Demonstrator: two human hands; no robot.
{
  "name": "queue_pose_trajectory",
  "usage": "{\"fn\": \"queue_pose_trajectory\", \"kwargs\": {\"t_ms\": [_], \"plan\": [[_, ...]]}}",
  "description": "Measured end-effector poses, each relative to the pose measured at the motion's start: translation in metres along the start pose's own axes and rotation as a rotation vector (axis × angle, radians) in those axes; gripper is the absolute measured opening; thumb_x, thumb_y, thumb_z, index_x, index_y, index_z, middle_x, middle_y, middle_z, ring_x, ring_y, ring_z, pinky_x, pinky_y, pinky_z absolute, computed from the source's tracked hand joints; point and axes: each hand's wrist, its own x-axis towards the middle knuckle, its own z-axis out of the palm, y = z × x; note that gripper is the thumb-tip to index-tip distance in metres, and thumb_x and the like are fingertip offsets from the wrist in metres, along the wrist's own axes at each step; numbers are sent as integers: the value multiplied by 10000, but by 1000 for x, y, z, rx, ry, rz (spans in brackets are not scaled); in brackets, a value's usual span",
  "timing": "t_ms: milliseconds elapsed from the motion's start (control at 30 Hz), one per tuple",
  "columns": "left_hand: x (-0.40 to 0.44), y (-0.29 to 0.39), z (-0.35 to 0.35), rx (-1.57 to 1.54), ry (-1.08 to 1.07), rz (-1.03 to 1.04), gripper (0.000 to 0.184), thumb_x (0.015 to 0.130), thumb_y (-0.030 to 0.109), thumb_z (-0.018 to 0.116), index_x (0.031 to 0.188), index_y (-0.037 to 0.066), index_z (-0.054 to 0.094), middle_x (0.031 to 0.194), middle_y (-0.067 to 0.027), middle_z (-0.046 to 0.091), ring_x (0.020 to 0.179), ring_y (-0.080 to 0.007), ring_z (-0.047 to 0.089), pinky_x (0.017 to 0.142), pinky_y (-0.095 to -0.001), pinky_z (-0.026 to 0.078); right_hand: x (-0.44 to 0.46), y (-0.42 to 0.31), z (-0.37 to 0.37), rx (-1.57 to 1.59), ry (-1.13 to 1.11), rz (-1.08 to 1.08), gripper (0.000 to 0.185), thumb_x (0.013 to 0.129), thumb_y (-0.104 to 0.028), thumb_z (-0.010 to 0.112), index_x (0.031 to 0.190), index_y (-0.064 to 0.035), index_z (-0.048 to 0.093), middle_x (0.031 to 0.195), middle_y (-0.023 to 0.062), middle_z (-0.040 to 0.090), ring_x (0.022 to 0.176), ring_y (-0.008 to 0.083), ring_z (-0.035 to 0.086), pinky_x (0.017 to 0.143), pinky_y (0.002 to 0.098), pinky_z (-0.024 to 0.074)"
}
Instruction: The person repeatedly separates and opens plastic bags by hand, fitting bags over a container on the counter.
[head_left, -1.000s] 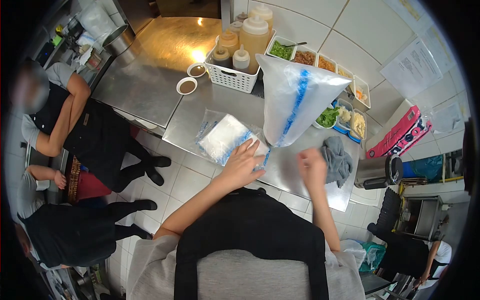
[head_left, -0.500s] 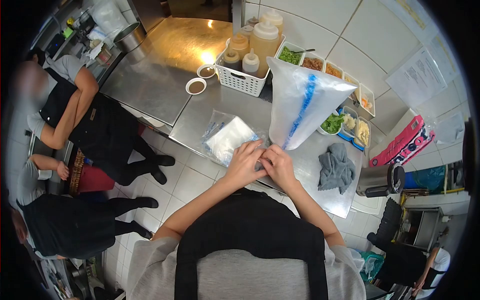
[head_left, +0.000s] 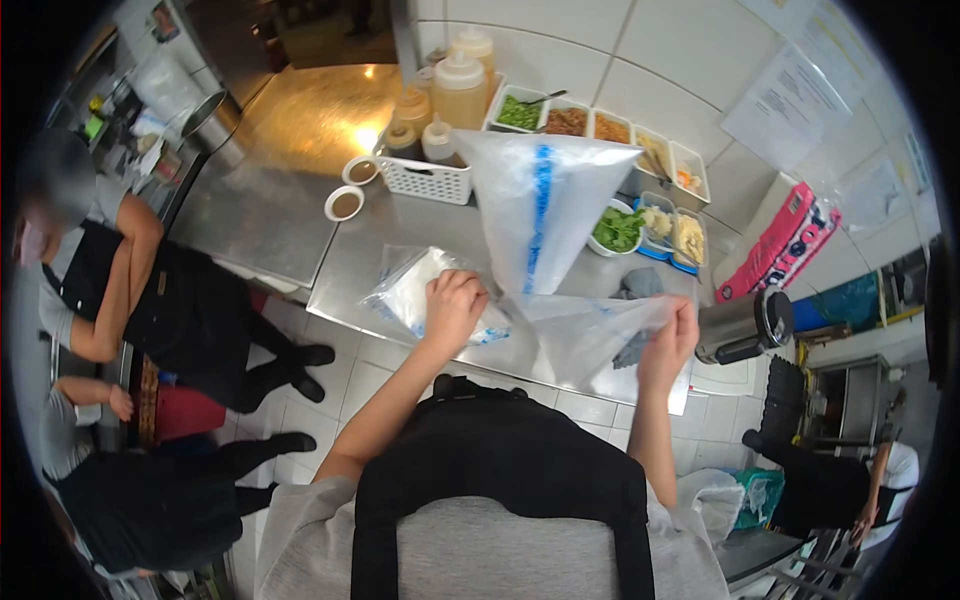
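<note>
My left hand (head_left: pixel 458 305) lies with curled fingers on a clear plastic packet (head_left: pixel 405 290) with white contents and blue print, at the counter's front edge. My right hand (head_left: pixel 668 345) pinches the right end of a thin clear plastic bag (head_left: pixel 590 340) with faint blue marks, spread out between my hands. Behind it stands a large, cone-shaped translucent plastic bag (head_left: pixel 560 190) with a blue stripe, its narrow end toward me. A grey cloth (head_left: pixel 640 285) lies behind the clear bag and is partly covered by it.
Sauce bottles (head_left: pixel 459 90) stand in a white basket (head_left: pixel 430 182); two sauce cups (head_left: pixel 344 204) sit left of it. Topping tubs (head_left: pixel 520 112), a bowl of greens (head_left: pixel 618 230) and a pink package (head_left: pixel 785 240) are at the back right. Two people (head_left: pixel 190 300) stand at left, another at far right.
My hands have parted: the left moved left onto the packet, the right moved right, stretching out the clear bag. The camera view has shifted, so the counter items appear further left.
</note>
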Motion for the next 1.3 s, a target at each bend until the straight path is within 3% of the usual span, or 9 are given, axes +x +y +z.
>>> {"fn": "queue_pose_trajectory", "kwargs": {"t_ms": [67, 200, 400, 467, 700, 1033, 1133, 1200, 1300], "plan": [[13, 6, -22, -141, -296, -53, 210, 699, 201, 676, 833, 46, 628, 1000, -61, 603, 950, -256, 532, 807, -390, 403, 21, -12, -22, 66, -52, 261, 167, 889, -156, 490, 794, -25, 529, 763, -16, 521, 695, 49, 450, 608, 186, 353], [44, 86, -101, -465, -451, -297, 299, 702, 193, 689, 940, 21, 635, 1072, -76, 605, 985, -240, 556, 838, -350, 418, 42, -34, -16, -111, -287, 114, 193, 901, -162, 490, 751, -43, 515, 626, -46, 462, 575, 29, 414, 512, 190, 338], [57, 126, -52, -998, -181, 118, 349, 776, 228, 658, 1033, 0, 596, 912, -72, 644, 866, -112, 582, 685, -241, 452, 47, -80, 43, -107, -945, 125, 131, 869, -139, 548, 800, -30, 529, 659, -24, 510, 585, 35, 465, 506, 200, 375], [62, 109, -49, -746, -908, -136, 413, 803, 281, 633, 1080, -16, 557, 867, -135, 635, 736, -125, 602, 531, -244, 461, 49, -72, 44, -18, -862, 176, 155, 879, -176, 532, 823, -31, 538, 689, -15, 525, 597, 46, 476, 514, 200, 376], [24, 41, -75, -1435, -22, -798, 321, 911, 278, 468, 949, -8, 607, 836, -82, 625, 721, -119, 592, 564, -257, 476, -3, -12, 22, 338, -882, 390, 426, 881, -359, 501, 1096, 7, 535, 932, 67, 597, 825, 129, 563, 715, 260, 437], [-6, 6, -85, -1292, 111, -814, 326, 915, 267, 459, 952, -21, 608, 862, -78, 612, 760, -149, 586, 647, -254, 473, -42, -6, 81, 302, -779, 733, 178, 854, -166, 572, 865, 7, 612, 710, 7, 588, 622, 76, 516, 591, 216, 420], [0, 0, -85, -1237, 457, -859, 235, 882, 201, 517, 943, -6, 612, 828, -64, 608, 730, -153, 586, 631, -254, 465, -43, -3, 86, 284, -729, 712, 116, 830, -104, 610, 759, -17, 586, 625, -20, 553, 541, 45, 467, 515, 199, 377], [6, -4, -104, -103, 599, -190, 196, 826, 131, 576, 976, 4, 571, 806, -60, 606, 688, -140, 582, 599, -258, 455, -42, -4, 90, 278, -699, 664, 145, 818, -96, 631, 709, -29, 563, 587, -37, 532, 511, 22, 435, 472, 190, 341], [3, 30, -129, -486, -3, -153, 263, 800, 74, 605, 1033, 17, 498, 767, -15, 581, 668, -79, 532, 601, -205, 409, -42, -15, 100, 294, -749, 667, 184, 789, -59, 659, 663, -48, 525, 578, -42, 515, 510, 6, 417, 444, 181, 297]]}}
